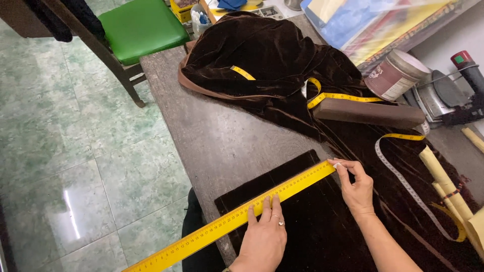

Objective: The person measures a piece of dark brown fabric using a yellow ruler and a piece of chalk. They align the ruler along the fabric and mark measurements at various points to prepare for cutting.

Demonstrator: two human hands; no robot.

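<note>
— What containers and labelled things sit around you?

— At the far right of the bench [217, 136] a round tin [396, 74] lies tilted on its side, its wrapper maroon with a pale patch, its lid grey. Behind it, flat plastic-wrapped packets [363, 22] in blue, yellow and red lean along the wall. At the top edge there is a small yellow box [180, 9]. A green-seated chair [141, 27] stands on the tiled floor to the left.

— And the thing you are working on?

— A long yellow ruler [237, 216] with black markings lies slantwise across a flat rectangle of dark brown velvet [312, 221], running from the lower left, off the bench edge, up to the cloth's far right corner. The velvet panel sits at the near end of the bench, right in front of me. More of the same brown velvet is heaped at the far end, with a yellow tape measure [343, 96] trailing over it and down the right side. A brown wooden block [368, 113] rests on the cloth near the tin, and pale paper rolls [443, 181] lie at the right.

— How are your hands placed?

— My left hand [264, 236] is palm down, fingers spread flat and pressing on the ruler about midway, holding it against the velvet; a ring shows on one finger. My right hand [358, 189] is at the ruler's upper end, thumb and forefinger pinched together on a small pale piece, probably chalk, touching the cloth right beside the ruler's tip. The wrist is bent and the forearm comes in from the lower right.
</note>
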